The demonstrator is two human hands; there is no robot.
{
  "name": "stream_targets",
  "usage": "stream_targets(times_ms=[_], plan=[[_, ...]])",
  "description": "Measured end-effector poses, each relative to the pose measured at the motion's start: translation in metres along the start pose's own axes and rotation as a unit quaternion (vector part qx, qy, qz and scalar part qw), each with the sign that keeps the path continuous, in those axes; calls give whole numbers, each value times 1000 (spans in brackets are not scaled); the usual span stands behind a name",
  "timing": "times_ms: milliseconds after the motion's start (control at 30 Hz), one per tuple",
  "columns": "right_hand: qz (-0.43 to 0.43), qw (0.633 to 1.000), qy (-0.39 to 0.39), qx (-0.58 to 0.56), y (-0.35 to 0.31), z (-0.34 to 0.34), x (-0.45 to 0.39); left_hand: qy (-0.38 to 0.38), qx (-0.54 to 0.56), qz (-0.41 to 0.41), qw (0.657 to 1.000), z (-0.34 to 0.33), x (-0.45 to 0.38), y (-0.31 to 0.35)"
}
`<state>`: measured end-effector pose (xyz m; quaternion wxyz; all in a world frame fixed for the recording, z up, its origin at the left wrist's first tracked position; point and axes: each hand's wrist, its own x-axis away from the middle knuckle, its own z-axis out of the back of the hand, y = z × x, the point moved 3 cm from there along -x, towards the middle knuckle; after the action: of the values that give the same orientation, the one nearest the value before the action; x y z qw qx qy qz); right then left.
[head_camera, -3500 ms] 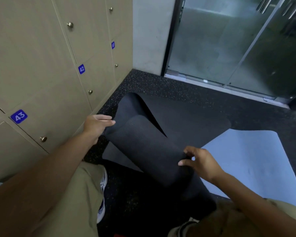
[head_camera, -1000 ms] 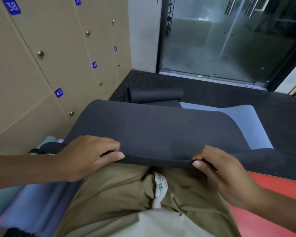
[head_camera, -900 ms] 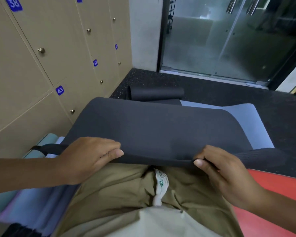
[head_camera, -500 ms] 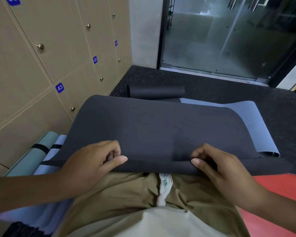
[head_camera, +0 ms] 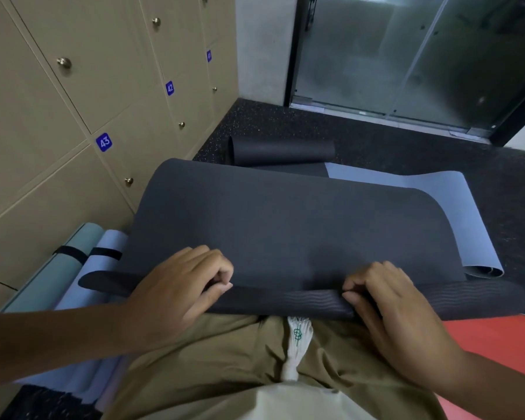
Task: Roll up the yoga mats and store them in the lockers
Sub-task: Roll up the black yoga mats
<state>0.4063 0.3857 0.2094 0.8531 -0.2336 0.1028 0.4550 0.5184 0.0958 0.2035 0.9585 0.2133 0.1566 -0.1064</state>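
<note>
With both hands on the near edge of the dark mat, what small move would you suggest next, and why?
Probably tuck that curled edge under and roll it forward: the left hand and right hand pinch only a first narrow fold, and the rest of the dark mat lies flat.

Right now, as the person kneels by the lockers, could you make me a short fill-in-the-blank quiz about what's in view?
1. Both hands, left hand and right hand, pinch the near edge of the ____ mat.
2. The locker door nearest that mat bears the number ____.
3. The two rolled mats by the lockers are each bound with a black ____.
4. Under the person's right arm lies a ____ mat.

Missing words: black; 43; strap; red
</note>
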Motion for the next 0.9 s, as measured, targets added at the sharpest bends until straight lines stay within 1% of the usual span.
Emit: stream_targets(times_ms=[100, 200, 433, 533, 633, 700, 900], plan=[[37, 998, -17, 54, -2, -1, 1, 0, -17, -53, 998, 3, -5, 3], [46, 995, -19, 91, -4, -4, -3, -18, -63, -101, 993, 4, -9, 5], [53, 990, 1, 134, -5, -13, -11, -8, -183, -131, 974, -5, -13, 11], [59, 987, 5, 150, -6, -16, -9, -13, -247, -165, 955, -10, -12, 13], [68, 985, 9, 158, -7, -19, -6, -24, -296, -181, 938, -17, -7, 15], [78, 984, 13, 160, -8, -19, -4, -22, -305, -186, 934, -20, -3, 16], [121, 978, 12, 169, -6, -20, 1, 11, -281, -197, 939, -12, -6, 15]])
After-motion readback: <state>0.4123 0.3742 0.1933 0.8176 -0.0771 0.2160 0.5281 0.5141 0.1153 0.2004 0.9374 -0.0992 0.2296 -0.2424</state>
